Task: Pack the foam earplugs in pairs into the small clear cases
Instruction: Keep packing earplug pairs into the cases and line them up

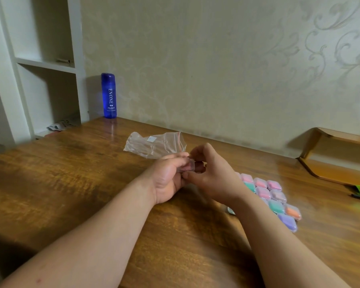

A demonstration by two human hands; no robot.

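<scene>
hands: 2, both on 1 clear case (189, 165) | packed cases (276, 196): about 11 | bag (154, 145): 1

We see a brown wooden table (71, 183), varnished and faintly glossy, with visible grain. Near twelve o'clock lies a crinkled clear plastic zip bag (154, 145), shiny. At three o'clock, small clear plastic cases (275, 196) gleam over matt pastel foam. At eleven o'clock stands a glossy blue translucent plastic bottle (108, 95).
</scene>
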